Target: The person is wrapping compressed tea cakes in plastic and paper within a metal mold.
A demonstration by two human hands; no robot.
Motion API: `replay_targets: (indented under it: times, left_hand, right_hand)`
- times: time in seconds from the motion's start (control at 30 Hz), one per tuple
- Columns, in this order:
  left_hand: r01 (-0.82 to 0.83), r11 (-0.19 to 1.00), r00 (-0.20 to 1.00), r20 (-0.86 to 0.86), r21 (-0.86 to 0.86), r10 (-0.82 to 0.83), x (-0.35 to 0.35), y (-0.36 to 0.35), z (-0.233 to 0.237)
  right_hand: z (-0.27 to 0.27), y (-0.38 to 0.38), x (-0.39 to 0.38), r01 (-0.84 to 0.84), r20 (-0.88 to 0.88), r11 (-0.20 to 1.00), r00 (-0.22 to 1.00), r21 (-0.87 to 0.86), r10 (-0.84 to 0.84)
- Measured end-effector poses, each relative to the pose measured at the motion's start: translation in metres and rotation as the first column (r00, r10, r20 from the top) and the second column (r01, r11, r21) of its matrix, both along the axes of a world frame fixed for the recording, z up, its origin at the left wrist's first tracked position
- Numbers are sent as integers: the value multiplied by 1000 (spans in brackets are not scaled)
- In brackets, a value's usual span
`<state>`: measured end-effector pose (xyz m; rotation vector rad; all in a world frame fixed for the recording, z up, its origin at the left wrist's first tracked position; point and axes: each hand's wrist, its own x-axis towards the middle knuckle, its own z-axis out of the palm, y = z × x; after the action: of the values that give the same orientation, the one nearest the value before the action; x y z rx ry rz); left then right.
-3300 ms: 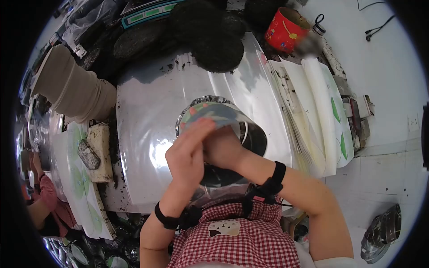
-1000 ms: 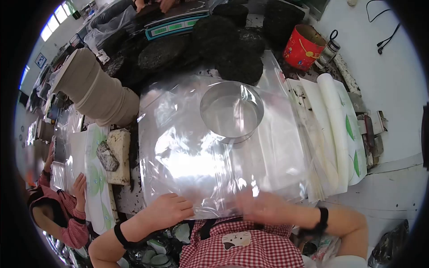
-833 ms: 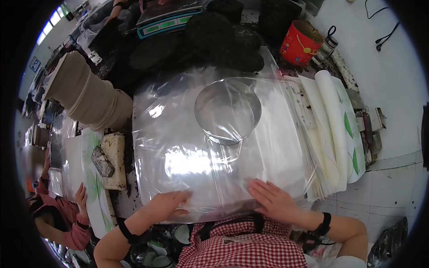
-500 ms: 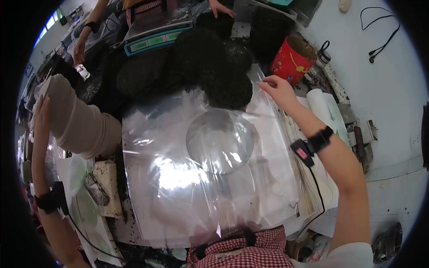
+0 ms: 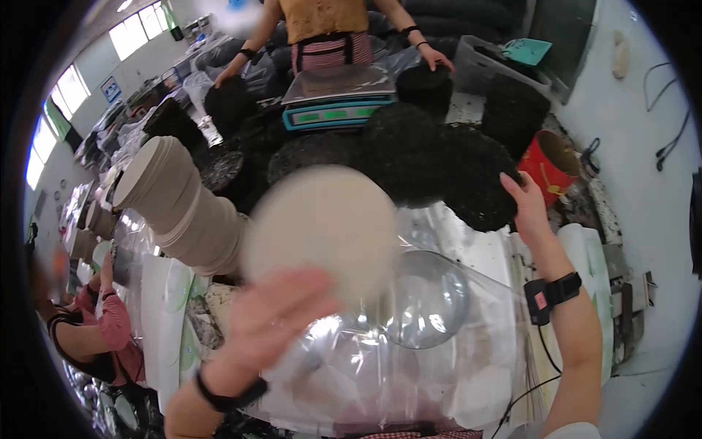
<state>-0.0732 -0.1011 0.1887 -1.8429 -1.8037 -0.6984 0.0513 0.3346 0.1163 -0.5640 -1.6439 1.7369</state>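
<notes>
My left hand (image 5: 281, 311), blurred by motion, holds a round beige disc (image 5: 322, 230) over the left part of the clear plastic sheets (image 5: 351, 380). A clear round shape (image 5: 428, 300) shows on the sheets, right of the disc. At the right, my right hand (image 5: 526, 201) has its thumb and fingers at the edge of a round black sheet (image 5: 482, 183) at the end of a dark row. Tall stacks of beige discs (image 5: 194, 212) lean at the left.
Beyond the dark stacks stands a scale (image 5: 340, 110) with a green display. A co-worker (image 5: 329, 36) stands behind it, hands on dark stacks. Another person (image 5: 102, 329) is at the far left. A red bucket (image 5: 548, 168) stands right of my right hand.
My left hand has come from the beige stack to above the plastic with a disc. My right hand has reached the black sheet. The view has tilted up, showing more of the room.
</notes>
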Motion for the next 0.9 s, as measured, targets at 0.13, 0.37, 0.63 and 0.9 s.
replay_targets:
  times: [0.13,0.37,0.63,0.9]
  left_hand:
    - [250,912,905,413,-326,-101,98,70,-141]
    - [7,947,948,304,-322,97,72,99,-90]
    - [15,609,979,134,-793,151,52,130,-149]
    - [-6,141,981,22,-990,192,49,164,-181]
  right_hand:
    - [42,-88,52,-110,274,937,962,332,16]
    - [-53,-173,118,-584,444,251,778,772,445]
    - [-70,-152,38,-793,777,75,608,604,163]
    - [-104,-149,12,-953,942,153,288,263,174]
